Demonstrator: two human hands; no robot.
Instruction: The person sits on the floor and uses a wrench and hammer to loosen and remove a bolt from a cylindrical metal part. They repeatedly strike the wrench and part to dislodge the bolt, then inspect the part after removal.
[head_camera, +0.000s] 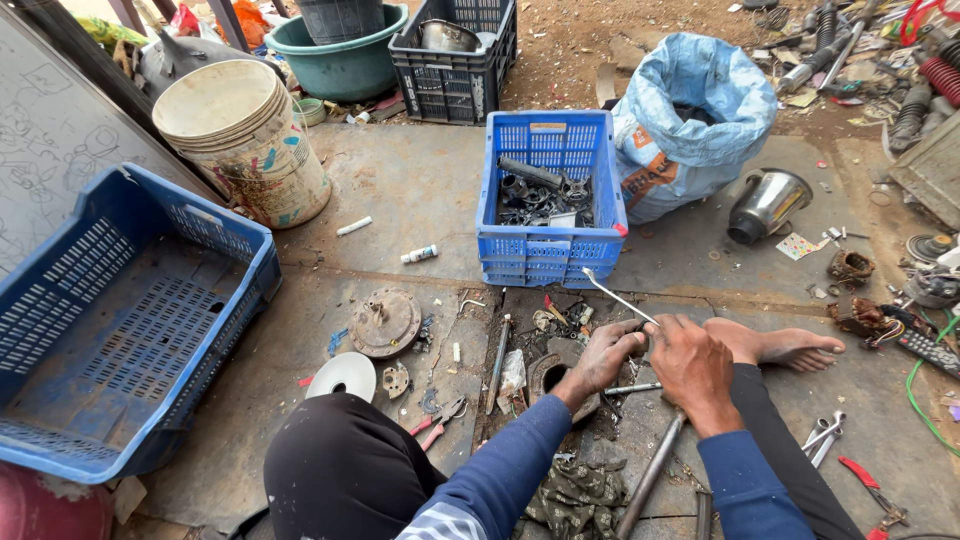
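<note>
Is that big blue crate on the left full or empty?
Empty. The big blue crate sits tilted, and its slotted bottom shows bare, with nothing lying inside.

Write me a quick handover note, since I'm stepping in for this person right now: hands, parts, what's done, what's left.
Left hand and right hand meet on a thin metal rod slanting up toward the blue crate of dark metal parts. Whether either grips it firmly is unclear. A rusty round housing and white disc lie apart at left, red-handled pliers near the knee, long steel bar under the right wrist. The big blue crate holds nothing. Loose parts lie unsorted.
</note>
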